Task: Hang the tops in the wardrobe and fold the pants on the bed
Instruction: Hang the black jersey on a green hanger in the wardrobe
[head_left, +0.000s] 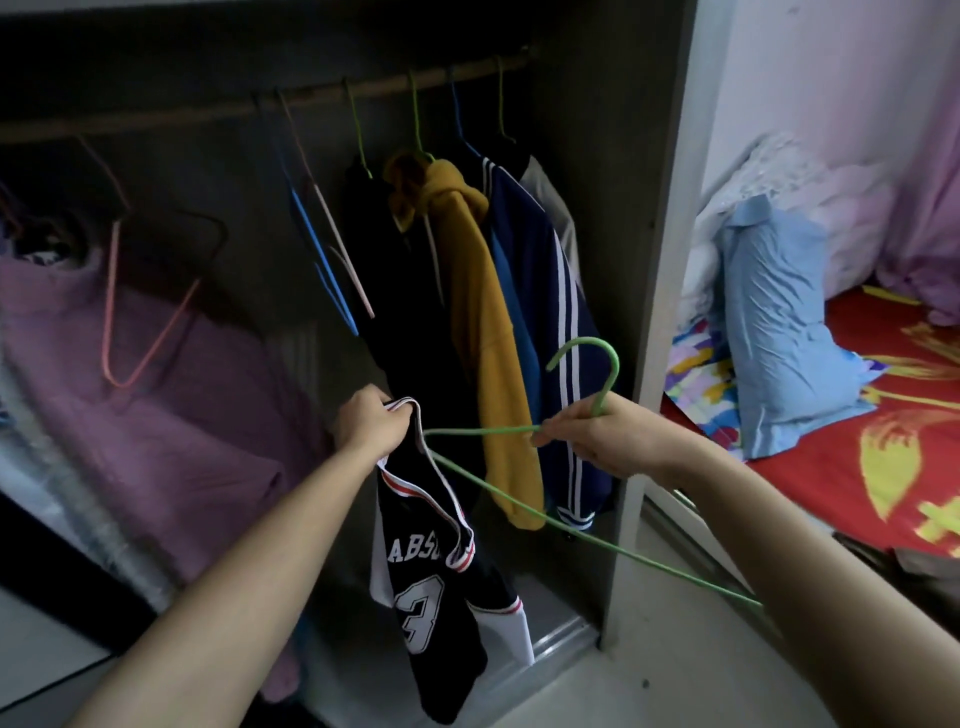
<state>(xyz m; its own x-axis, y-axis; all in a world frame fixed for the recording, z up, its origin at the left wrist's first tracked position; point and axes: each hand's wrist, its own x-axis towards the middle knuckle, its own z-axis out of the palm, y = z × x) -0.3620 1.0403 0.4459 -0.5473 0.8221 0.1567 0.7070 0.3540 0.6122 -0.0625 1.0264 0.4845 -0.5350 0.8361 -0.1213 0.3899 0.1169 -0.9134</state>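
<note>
Everything here is placed off the wardrobe rail (384, 85). Well below it and out in front, the left hand (371, 421) has its fingers bunched tight around the shoulder strap of a black basketball jersey (441, 587), which hangs down from that grip. The lettering on it is half folded away, only "ABS" and a 3 are readable. The right hand (597, 436), also below the rail but further right, pinches a green wire hanger (617, 366) just under its hook. One end of the hanger pokes in at the jersey's opening right beside the left hand; the far corner disappears behind the right forearm.

Hanging from the rail itself are a yellow hoodie (478, 322) and a navy jacket with white stripes (540, 291), with a black garment (374, 249) to their left that's so dark I can't make out what it is. Something grey sits behind the jacket, mostly hidden. Left of those on the rail hang a bare blue hanger (311, 244) and a bare pink one (337, 244). Far left under the rail there's a purple cloth (156, 395), cut off by the frame edge.

Right of the rail, past the wardrobe's side panel (654, 260), is the bed (883, 467) with a red sheet and a blue pillow (779, 322). A dark thing lies at its near edge, too cropped to identify.
</note>
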